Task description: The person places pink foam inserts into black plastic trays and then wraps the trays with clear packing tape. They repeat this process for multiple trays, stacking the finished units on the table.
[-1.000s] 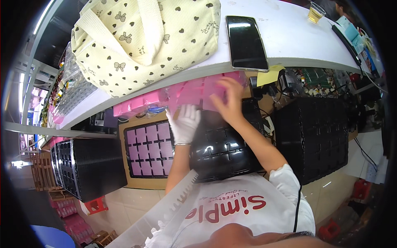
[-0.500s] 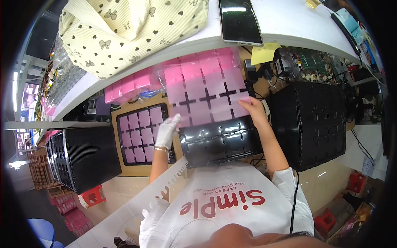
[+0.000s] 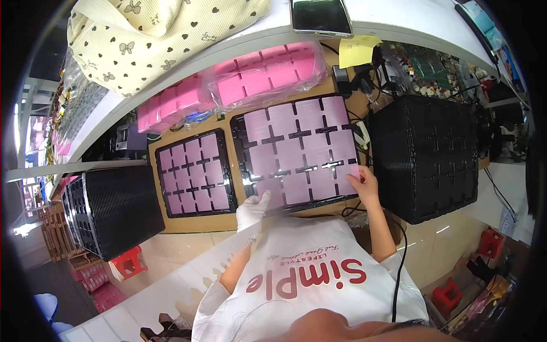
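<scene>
A thin pink sheet (image 3: pixel 292 154) with cross-shaped cutouts lies over a black plastic tray (image 3: pixel 240 137) in front of me. The tray's raised ridges show through the cutouts, and its left side sticks out past the sheet. My left hand (image 3: pixel 253 211), in a white glove, pinches the sheet's near left corner. With thumb and fingers, my bare right hand (image 3: pixel 366 185) grips the near right edge. To the left, a second black tray (image 3: pixel 229 191) carries a similar pink sheet (image 3: pixel 178 155) lying flat in it.
Tall stacks of black trays stand at the left (image 3: pixel 122 208) and right (image 3: pixel 424 165). Behind the trays lie pink blocks in clear plastic (image 3: pixel 262 74). A white shelf edge (image 3: pixel 399 37) crosses the back, bearing a phone (image 3: pixel 321 17) and a cream bag (image 3: pixel 171 40). Cables (image 3: pixel 364 85) lie behind right.
Both hands have brought the pink sheet toward me and down, from behind the middle tray to over it. The tray's black surface is now mostly covered.
</scene>
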Tool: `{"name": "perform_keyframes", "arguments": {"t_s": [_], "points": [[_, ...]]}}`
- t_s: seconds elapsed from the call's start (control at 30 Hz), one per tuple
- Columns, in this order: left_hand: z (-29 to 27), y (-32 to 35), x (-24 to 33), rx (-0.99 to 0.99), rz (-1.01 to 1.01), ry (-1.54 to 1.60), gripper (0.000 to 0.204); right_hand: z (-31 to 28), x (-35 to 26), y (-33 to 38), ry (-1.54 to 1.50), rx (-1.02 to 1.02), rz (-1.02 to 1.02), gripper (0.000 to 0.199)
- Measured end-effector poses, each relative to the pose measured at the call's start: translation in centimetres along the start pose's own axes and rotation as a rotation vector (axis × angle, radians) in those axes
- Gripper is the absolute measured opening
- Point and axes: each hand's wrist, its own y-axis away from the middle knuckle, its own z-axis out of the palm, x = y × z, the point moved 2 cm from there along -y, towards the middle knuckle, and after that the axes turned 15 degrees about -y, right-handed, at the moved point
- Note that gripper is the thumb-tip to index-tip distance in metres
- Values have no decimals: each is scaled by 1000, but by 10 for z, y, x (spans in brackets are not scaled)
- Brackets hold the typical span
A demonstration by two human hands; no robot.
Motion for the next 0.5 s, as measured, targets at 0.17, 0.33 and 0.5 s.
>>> {"name": "perform_keyframes", "arguments": {"t_s": [0.17,0.33,0.5], "points": [[-16,14,13,-80,-84,-87,43,5,-3,-5,59,34,-105,39],[-19,10,13,-91,-80,-138,45,14,-18,-5,139,92,-120,48],[-24,10,16,-115,-86,-163,46,17,-18,-8,199,75,-123,49]]}}
